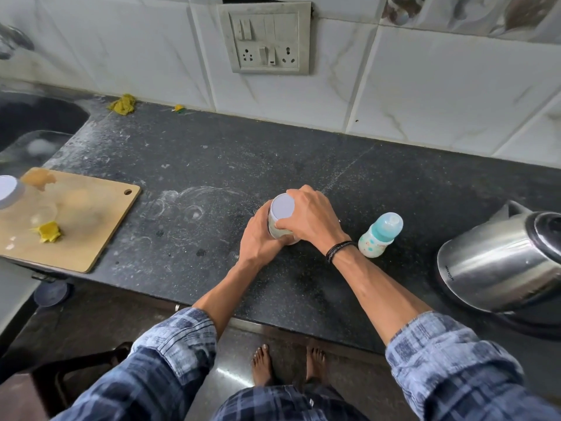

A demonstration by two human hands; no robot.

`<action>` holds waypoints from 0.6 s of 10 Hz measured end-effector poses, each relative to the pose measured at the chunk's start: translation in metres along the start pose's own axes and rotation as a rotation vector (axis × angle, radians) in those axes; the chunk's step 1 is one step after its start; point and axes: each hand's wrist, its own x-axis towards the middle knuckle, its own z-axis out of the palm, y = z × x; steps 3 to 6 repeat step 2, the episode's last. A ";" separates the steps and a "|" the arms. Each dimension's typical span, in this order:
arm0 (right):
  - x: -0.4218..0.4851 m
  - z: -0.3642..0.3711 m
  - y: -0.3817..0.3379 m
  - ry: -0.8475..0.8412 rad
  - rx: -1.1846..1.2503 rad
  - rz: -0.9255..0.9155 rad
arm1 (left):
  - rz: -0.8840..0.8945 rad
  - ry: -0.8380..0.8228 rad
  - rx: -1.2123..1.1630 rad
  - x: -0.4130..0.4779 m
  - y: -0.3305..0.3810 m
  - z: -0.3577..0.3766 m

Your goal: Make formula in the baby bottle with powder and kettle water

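A powder jar with a pale lilac lid stands on the black counter at the centre. My left hand wraps the jar's body from the left. My right hand grips the lid and upper part from the right. Just right of my right wrist stands the baby bottle, white with a teal collar and its clear cap on. A steel electric kettle with a black lid sits at the right edge of the counter, spout pointing left.
A wooden cutting board lies at the left with a yellow scrap and another lilac-lidded jar on it. A dark sink is at the far left. A socket panel is on the tiled wall.
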 end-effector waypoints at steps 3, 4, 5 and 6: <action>-0.012 -0.005 0.001 -0.004 0.067 0.022 | 0.006 -0.088 -0.003 0.003 0.000 -0.009; -0.012 -0.005 0.001 -0.004 0.067 0.022 | 0.006 -0.088 -0.003 0.003 0.000 -0.009; -0.012 -0.005 0.001 -0.004 0.067 0.022 | 0.006 -0.088 -0.003 0.003 0.000 -0.009; -0.012 -0.005 0.001 -0.004 0.067 0.022 | 0.006 -0.088 -0.003 0.003 0.000 -0.009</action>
